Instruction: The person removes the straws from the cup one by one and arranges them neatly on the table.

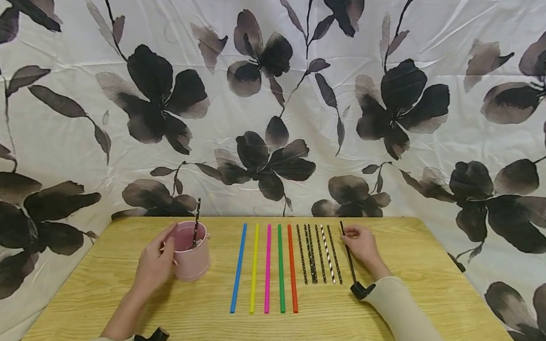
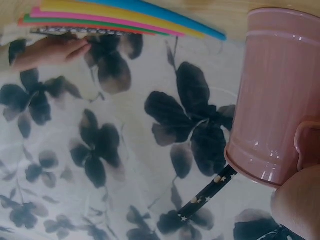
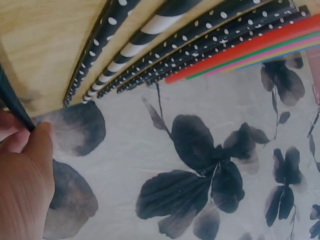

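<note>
My left hand [image 1: 155,265] grips the left side of a small pink metal pail [image 1: 195,265], fingers at the rim. One black straw with stars and dots [image 2: 207,195] stands in the pail, its upper part sticking out above the rim. At the right end of a row of straws, my right hand [image 1: 364,247] pinches a plain black straw [image 1: 350,259] near its far end, between thumb and fingers. Just left of it lie several black straws with white dots [image 1: 334,254] and a black-and-white striped straw [image 1: 328,254].
Between the pail and the black straws, a blue straw [image 1: 238,267], a yellow straw [image 1: 254,268], a pink straw [image 1: 268,269], a green straw [image 1: 281,270] and a red straw [image 1: 292,271] lie side by side on the wooden table [image 1: 221,338]. A flowered cloth [image 1: 306,114] hangs behind.
</note>
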Motion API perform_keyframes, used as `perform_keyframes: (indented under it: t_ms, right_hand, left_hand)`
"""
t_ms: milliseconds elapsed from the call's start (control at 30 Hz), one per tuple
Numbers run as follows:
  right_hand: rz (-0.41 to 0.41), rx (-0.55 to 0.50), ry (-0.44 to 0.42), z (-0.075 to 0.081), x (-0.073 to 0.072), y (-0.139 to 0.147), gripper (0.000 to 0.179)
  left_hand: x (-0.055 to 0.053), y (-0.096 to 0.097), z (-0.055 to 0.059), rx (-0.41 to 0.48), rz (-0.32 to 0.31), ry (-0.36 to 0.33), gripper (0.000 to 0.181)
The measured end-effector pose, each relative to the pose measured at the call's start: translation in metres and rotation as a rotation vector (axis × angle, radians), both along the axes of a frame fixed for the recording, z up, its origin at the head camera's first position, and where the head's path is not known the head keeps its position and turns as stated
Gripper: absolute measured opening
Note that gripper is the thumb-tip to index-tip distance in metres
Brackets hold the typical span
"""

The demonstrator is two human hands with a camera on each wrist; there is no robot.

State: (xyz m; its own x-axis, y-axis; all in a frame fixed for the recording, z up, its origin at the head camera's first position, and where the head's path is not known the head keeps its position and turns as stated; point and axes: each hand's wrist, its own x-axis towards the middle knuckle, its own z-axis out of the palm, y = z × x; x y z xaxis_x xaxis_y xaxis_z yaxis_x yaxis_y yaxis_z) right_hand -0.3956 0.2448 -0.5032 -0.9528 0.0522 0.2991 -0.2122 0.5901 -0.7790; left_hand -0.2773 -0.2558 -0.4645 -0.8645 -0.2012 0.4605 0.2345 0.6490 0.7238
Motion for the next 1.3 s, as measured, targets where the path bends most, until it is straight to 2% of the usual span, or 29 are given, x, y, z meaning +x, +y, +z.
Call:
perform_keyframes:
  t_ms: [500, 1100, 1300]
  right_hand:
    - [-0.043, 0.080, 0.010, 0.004, 0.002, -0.008, 0.027]
    - [-0.069, 0.079, -0.008, 0.001, -0.001, -0.014, 0.024]
    - [-0.057, 0.087, 0.017, 0.000, 0.000, -0.015, 0.025]
  left_hand:
    - [-0.002, 0.001, -0.002, 0.013, 0.004, -0.009, 0.040]
    - [-0.002, 0.001, -0.004, 0.008, 0.021, 0.019, 0.039]
    - [-0.002, 0.001, -0.006, 0.001, 0.030, 0.029, 0.038]
